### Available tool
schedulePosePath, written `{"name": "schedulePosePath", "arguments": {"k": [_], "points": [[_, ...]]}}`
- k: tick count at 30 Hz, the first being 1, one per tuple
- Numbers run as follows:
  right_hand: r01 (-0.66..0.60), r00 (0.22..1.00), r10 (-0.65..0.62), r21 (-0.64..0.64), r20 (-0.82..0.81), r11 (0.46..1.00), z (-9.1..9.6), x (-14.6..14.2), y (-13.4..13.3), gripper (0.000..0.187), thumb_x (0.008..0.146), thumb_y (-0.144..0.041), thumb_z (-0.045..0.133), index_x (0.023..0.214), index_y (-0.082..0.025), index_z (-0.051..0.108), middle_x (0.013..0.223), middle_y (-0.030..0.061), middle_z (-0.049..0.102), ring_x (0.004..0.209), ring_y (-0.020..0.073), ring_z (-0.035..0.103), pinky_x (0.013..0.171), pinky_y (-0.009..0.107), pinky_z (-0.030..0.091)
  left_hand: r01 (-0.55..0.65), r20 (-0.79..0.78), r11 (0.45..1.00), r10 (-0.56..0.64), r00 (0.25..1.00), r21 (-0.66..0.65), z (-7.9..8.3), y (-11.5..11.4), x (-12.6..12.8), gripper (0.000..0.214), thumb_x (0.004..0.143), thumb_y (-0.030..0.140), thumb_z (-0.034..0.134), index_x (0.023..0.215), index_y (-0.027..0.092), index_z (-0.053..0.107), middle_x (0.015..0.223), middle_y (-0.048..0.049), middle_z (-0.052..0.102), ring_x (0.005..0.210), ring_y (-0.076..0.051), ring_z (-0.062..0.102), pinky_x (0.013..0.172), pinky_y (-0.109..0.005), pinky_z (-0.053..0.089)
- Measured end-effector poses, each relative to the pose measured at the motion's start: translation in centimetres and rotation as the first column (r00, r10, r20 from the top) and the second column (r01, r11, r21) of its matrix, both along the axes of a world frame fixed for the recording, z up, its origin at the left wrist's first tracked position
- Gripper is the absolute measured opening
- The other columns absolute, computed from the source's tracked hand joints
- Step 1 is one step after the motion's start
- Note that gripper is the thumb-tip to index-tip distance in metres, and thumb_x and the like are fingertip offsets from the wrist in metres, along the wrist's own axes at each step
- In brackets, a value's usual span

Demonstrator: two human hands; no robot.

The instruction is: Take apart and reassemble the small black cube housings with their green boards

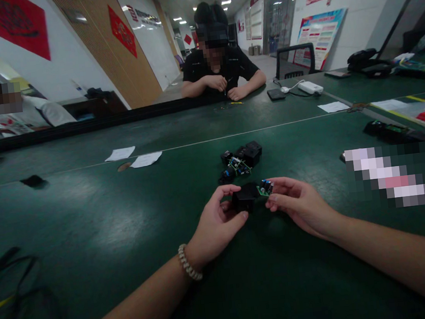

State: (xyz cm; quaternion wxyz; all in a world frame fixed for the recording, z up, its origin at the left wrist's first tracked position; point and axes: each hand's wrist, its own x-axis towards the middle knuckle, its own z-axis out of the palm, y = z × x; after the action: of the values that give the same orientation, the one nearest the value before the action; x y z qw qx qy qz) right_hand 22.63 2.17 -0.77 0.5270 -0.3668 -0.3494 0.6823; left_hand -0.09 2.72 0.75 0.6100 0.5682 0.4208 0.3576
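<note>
Black housing (pixel 244 197) sits pinched in the left hand (pixel 216 225), thumb under, fingers over; the right hand (pixel 298 206) pinches a green board (pixel 265 189) at the housing's right side. Best keep that board square to the housing, with a light grip; spare parts (pixel 241 160) lie just beyond both hands.

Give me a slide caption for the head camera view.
Left hand grips a black housing while right hand holds a green circuit board over a green table.
</note>
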Motion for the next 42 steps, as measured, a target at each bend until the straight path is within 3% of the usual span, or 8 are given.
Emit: {"name": "schedulePosePath", "arguments": {"k": [9, 16, 27, 32, 37, 42], "points": [[-0.038, 0.997, 0.037, -0.018, -0.063, 0.999, 0.14, 0.03, 0.05, 0.032, 0.076, -0.036, 0.090, 0.097, -0.016, 0.078, 0.089, 0.0073, 0.080, 0.065, 0.0127, 0.069, 0.060, 0.026, 0.053, -0.010, 0.004, 1.000, 0.010, 1.000, 0.005, -0.23, 0.11, 0.10, 0.052, 0.080, 0.018, 0.077, 0.125, 0.022, 0.052, 0.115, -0.0083, 0.068, 0.105, -0.024, 0.068, 0.086, -0.037, 0.057], [-0.053, 0.995, 0.051, -0.029, -0.081, 0.998, 0.33, 0.04, -0.09, 0.029, 0.083, -0.044, 0.083, 0.090, -0.017, 0.074, 0.080, 0.0065, 0.078, 0.063, 0.0141, 0.067, 0.059, 0.026, 0.049, -0.003, 0.000, 1.000, 0.003, 1.000, 0.012, -0.13, 0.13, 0.16, 0.051, 0.079, 0.019, 0.076, 0.125, 0.021, 0.052, 0.115, -0.0085, 0.068, 0.107, -0.024, 0.067, 0.090, -0.040, 0.056], [-0.047, 0.998, 0.047, 0.009, -0.041, 0.999, 0.10, 0.38, -0.25, 0.028, 0.075, -0.027, 0.090, 0.100, -0.021, 0.080, 0.094, 0.0047, 0.077, 0.086, 0.0177, 0.073, 0.082, 0.033, 0.058, 0.004, 0.000, 1.000, -0.004, 1.000, 0.016, -0.06, -0.02, 0.13, 0.049, 0.082, 0.019, 0.075, 0.125, 0.022, 0.052, 0.116, -0.0083, 0.068, 0.107, -0.025, 0.068, 0.089, -0.040, 0.056], [-0.007, 1.000, 0.007, 0.020, 0.005, 1.000, -0.27, 0.22, -0.20, 0.041, 0.070, -0.016, 0.092, 0.107, -0.023, 0.078, 0.095, 0.0032, 0.078, 0.085, 0.0189, 0.075, 0.089, 0.040, 0.060, 0.010, 0.012, 1.000, -0.011, 1.000, 0.013, -0.17, -0.03, 0.08, 0.048, 0.083, 0.019, 0.074, 0.125, 0.023, 0.052, 0.117, -0.0084, 0.068, 0.109, -0.026, 0.069, 0.089, -0.041, 0.058], [0.026, 0.998, -0.026, -0.006, 0.050, 1.000, -0.45, 0.05, -0.19, 0.058, 0.061, -0.013, 0.095, 0.115, -0.023, 0.075, 0.098, 0.0032, 0.080, 0.086, 0.0184, 0.076, 0.091, 0.039, 0.059, -0.003, 0.003, 1.000, 0.003, 1.000, 0.021, 0.08, -0.12, 0.24, 0.047, 0.082, 0.018, 0.075, 0.124, 0.022, 0.053, 0.117, -0.0087, 0.068, 0.111, -0.026, 0.068, 0.095, -0.044, 0.057], [0.021, 0.997, -0.020, -0.013, 0.070, 1.000, -0.62, 0.11, -0.18, 0.059, 0.059, -0.013, 0.096, 0.113, -0.023, 0.076, 0.099, 0.0031, 0.080, 0.089, 0.0176, 0.075, 0.089, 0.036, 0.059, 0.000, 0.012, 1.000, 0.000, 1.000, 0.018, 0.24, -0.16, 0.37, 0.049, 0.080, 0.018, 0.075, 0.123, 0.021, 0.053, 0.118, -0.0089, 0.067, 0.112, -0.026, 0.068, 0.098, -0.046, 0.055]]}}
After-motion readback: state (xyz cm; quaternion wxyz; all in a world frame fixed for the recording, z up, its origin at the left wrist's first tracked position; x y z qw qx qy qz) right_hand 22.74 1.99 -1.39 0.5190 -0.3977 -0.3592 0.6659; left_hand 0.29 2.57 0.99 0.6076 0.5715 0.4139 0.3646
